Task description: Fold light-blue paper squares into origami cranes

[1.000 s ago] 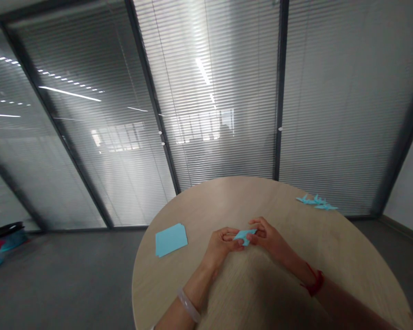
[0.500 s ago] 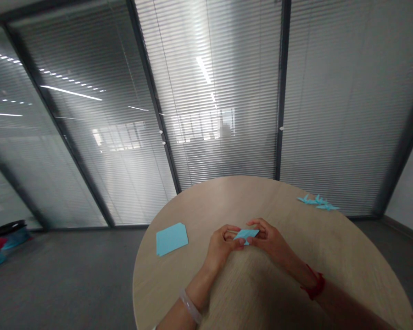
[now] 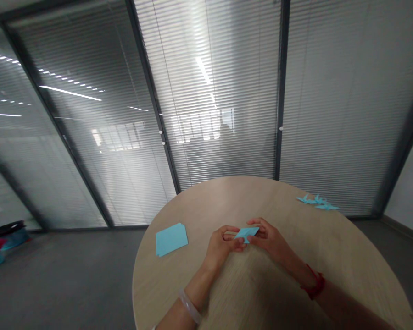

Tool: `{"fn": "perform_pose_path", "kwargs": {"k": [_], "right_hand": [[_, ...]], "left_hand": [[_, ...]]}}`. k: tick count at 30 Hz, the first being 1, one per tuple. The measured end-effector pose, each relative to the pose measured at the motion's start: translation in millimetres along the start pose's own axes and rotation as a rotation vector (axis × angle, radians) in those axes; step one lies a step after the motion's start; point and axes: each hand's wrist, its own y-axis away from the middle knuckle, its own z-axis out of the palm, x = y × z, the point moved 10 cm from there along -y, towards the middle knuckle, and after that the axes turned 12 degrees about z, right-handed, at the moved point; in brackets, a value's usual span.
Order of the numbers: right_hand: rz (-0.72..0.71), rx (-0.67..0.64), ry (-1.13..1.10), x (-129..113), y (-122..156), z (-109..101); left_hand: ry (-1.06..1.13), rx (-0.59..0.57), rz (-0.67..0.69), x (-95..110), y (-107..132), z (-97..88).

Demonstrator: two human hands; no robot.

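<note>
A small folded piece of light blue paper (image 3: 247, 233) is pinched between both my hands just above the round wooden table (image 3: 227, 197). My left hand (image 3: 220, 244) grips its left side with curled fingers. My right hand (image 3: 269, 237) holds its right side, fingers closed on the fold. A pale bracelet sits on my left wrist and a red cord on my right wrist.
A stack of light blue paper sheets (image 3: 171, 239) lies on the table to the left. Several finished blue folded paper figures (image 3: 317, 201) rest at the table's far right edge. Glass walls with blinds stand behind, and coloured items (image 3: 2, 240) lie on the floor at far left.
Both hands have shifted slightly on the folded paper, which now sits a little higher and flatter between the fingers. Everything else on the table is unchanged.
</note>
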Motion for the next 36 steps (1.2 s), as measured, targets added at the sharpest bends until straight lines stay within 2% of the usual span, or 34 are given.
{"fn": "perform_pose_path", "kwargs": {"k": [9,13,16,21,29,36], "right_hand": [[0.045,0.027,0.004,3.7,0.8,-3.8],[0.058,0.026,0.009,3.5,1.0,-4.2],[0.056,0.030,0.004,1.4,2.2,-4.0],[0.056,0.029,-0.020,-2.5,4.7,-0.8],[0.093,-0.013,-0.046,-3.1,4.8,-1.8],[0.126,-0.081,-0.115,5.9,0.0,-1.0]], "left_hand": [[0.038,-0.011,-0.028,3.2,6.1,1.5],[0.050,-0.060,-0.018,0.4,4.9,4.1],[-0.027,-0.070,0.026,-1.7,0.7,4.1],[-0.188,-0.009,0.132,4.7,-3.7,0.0],[-0.024,-0.023,0.050,7.4,1.7,1.2],[0.015,-0.016,0.052,10.5,3.1,-3.0]]}}
